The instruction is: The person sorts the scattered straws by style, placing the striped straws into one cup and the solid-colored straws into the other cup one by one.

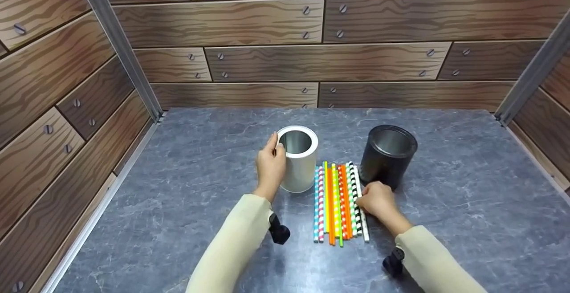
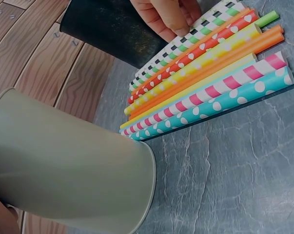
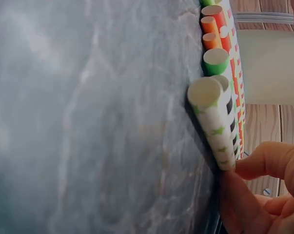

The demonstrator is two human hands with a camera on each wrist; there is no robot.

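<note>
A row of colorful paper straws [image 1: 335,208] lies side by side on the table, in stripes, dots, hearts and plain colors. My right hand [image 1: 377,199] pinches the white straw with green stars [image 3: 216,129] at the row's right edge, between thumb and fingertips. That straw lies right beside a black-and-white striped straw [image 3: 231,116]. My left hand [image 1: 270,164] holds the off-white can [image 1: 299,175] by its left side, close under the rim. The can stands upright and open-topped, left of the straws. In the left wrist view, little of the left hand shows.
A black open-topped can [image 1: 385,168] stands upright just beyond my right hand, at the straws' far right. The grey marbled table [image 1: 200,164] is bounded by wood-patterned walls [image 1: 262,21] at the back and sides.
</note>
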